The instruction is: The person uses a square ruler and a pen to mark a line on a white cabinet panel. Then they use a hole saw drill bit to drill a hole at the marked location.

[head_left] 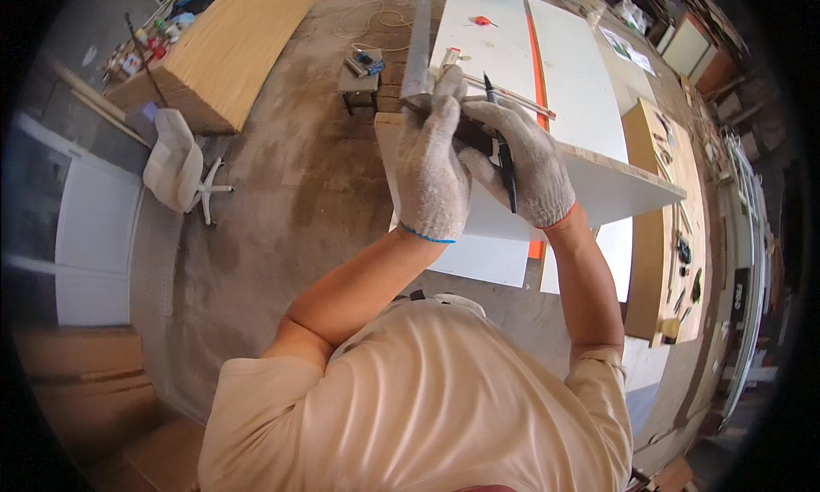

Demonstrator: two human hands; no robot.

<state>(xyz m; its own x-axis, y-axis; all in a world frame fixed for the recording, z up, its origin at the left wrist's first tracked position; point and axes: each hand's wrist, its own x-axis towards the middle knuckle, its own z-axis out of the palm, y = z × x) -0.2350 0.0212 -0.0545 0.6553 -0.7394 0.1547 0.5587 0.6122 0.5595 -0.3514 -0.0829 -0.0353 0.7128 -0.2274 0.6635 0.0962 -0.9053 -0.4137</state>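
Workshop floor of bare concrete (282, 184) surrounds a white panel (598, 193) laid flat as a work surface, with a second white board (487, 39) and an orange strip (535, 73) beyond it. A white office chair (179, 163) stands to the left, well apart, and a small stool (360, 86) with tools sits near the board's far end. A stack of light wood sheets (231, 39) lies at upper left; a bench with hand tools (679, 261) runs along the right.

Left hand (431, 172), in a grey knit glove, is closed over the near end of a long grey metal straightedge (418, 48), pressing it at the panel's edge. Right hand (525, 163), also gloved, has its fingers curled around a black marker pen (504, 150), just beside the left hand.

Straightedge: judged stiff, fairly light for its length, smooth-faced and liable to slide on the white laminate; best held flat from above near the working end, as now. Its long axis runs away from the person, toward the top of the view.

Marker pen: light, rigid, easily gripped at mid-barrel. Its long axis runs roughly near-to-far, one end rising above the knuckles, the other toward the wrist. Which end carries the tip cannot be told.
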